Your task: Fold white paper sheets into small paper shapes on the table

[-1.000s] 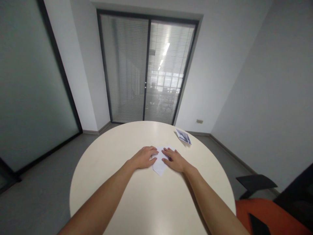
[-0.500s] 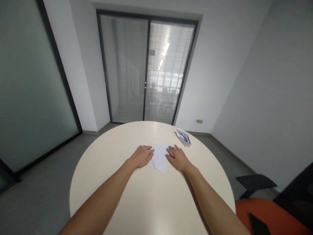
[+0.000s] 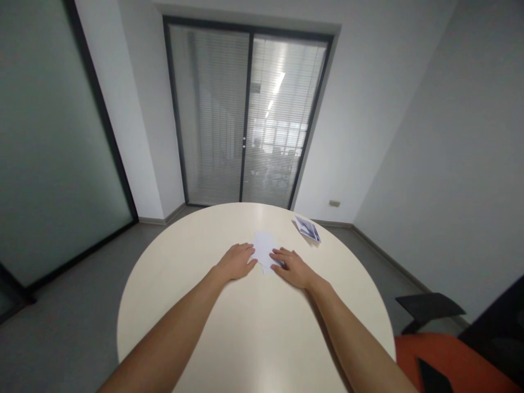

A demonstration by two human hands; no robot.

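A small piece of white paper point(image 3: 264, 248), seemingly folded, lies flat near the middle of the round table, with a corner pointing toward me. The fingertips of my left hand point(image 3: 238, 262) rest at its left edge, fingers stretched out. From the other side, my right hand point(image 3: 293, 267) lies over the paper's right part with its fingers extended and slightly apart. Neither hand grips the paper. My right fingers hide part of its right edge. Fold lines are too faint to make out.
A folded printed card point(image 3: 307, 228) stands near the table's far right edge. The round cream table point(image 3: 245, 338) fills the area in front of me. An orange-seated chair point(image 3: 442, 360) with black armrests is at the right. Beyond the table is a glass door point(image 3: 208, 120) with blinds.
The paper has shifted away from me and turned, its near corner now farther from me. My right hand has moved slightly left onto it. My left hand stays almost in place.
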